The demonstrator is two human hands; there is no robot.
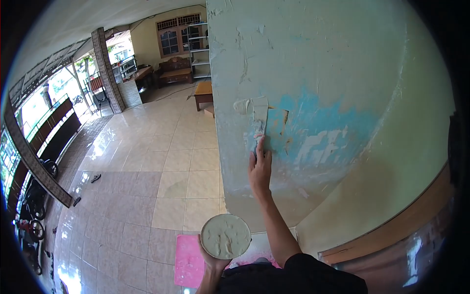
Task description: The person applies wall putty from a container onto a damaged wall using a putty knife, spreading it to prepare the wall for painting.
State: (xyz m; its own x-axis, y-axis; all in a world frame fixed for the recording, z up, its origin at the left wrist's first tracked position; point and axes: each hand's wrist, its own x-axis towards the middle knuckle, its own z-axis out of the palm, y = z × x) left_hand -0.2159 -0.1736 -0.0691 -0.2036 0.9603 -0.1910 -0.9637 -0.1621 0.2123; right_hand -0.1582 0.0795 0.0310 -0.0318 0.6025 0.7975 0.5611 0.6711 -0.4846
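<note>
My right hand (260, 171) is closed around the handle of a putty knife (260, 116), its index finger stretched along the tool toward the blade. The blade lies against the wall (303, 59), beside a smear of pale putty near the wall's left edge. Right of the blade, bare turquoise paint (313, 110) shows with white patches and a brown chipped spot. Lower down, my left hand (214, 262) grips a round tub of grey-green putty (226, 236) from its left and underneath. The putty's surface is lumpy and streaked.
A pink sheet (190, 262) lies on the tiled floor (132, 201) below the tub. A small wooden table (203, 93), a wooden bench (175, 72) and a shelf rack (199, 51) stand behind. Motorbikes (32, 215) are at the far left; a wooden edge (391, 215) runs at right.
</note>
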